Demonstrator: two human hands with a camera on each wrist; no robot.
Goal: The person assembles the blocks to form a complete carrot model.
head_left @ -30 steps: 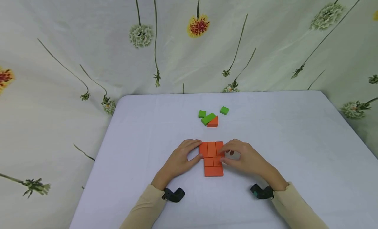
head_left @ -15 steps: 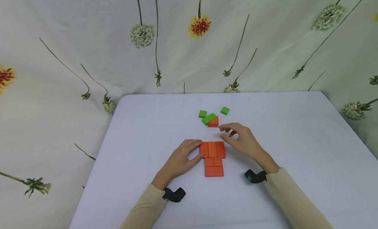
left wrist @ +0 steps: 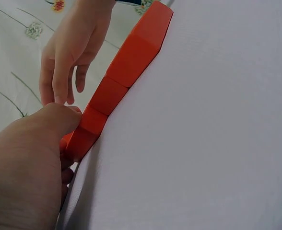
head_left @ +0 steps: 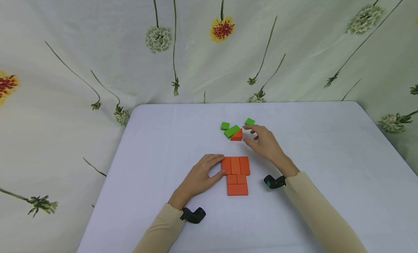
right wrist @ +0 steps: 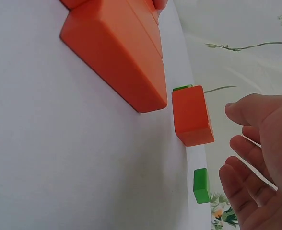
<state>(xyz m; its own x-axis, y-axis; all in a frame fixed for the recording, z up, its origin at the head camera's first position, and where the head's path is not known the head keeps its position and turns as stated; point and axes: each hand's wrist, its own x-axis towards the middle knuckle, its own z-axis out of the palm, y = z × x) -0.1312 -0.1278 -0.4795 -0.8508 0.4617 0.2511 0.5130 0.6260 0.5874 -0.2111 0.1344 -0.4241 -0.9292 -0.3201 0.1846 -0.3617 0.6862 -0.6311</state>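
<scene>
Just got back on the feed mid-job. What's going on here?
A person is working with blocks on a white table. The left grip rests against the left edge of a group of six orange blocks, laid close together. The right grip is open, holding nothing, just right of a loose orange triangle block. Beyond the group, near that triangle, lie a longer green block and two small green blocks.

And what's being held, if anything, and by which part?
The left hand holds the upper-left orange block at its left corners; the right hand holds nothing.
</scene>
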